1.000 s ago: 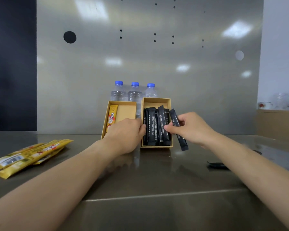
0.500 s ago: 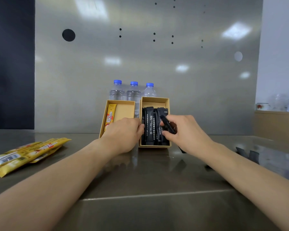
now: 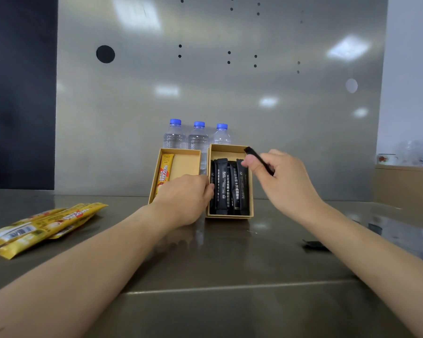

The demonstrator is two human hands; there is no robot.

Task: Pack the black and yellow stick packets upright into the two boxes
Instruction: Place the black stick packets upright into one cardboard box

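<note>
Two tan boxes lean against the back wall. The left box (image 3: 188,158) holds one yellow stick packet (image 3: 164,173) upright at its left side. The right box (image 3: 226,150) holds several black stick packets (image 3: 227,186) standing side by side. My left hand (image 3: 183,198) rests curled against the left wall of the right box, fingers touching it. My right hand (image 3: 285,184) pinches a black stick packet (image 3: 257,158) slanting up over the box's upper right corner. Loose yellow packets (image 3: 44,225) lie in a heap at the left. Another black packet (image 3: 314,244) lies flat beside my right forearm.
Three water bottles (image 3: 198,137) with blue caps stand behind the boxes against the metal wall. A tan counter (image 3: 405,184) with more bottles and a cup stands at the right. The steel tabletop (image 3: 220,264) has a seam running across near me.
My right hand rose from low in front of the right box to its upper right corner, and the black packet now slants up above the box. The left hand stayed on the box.
</note>
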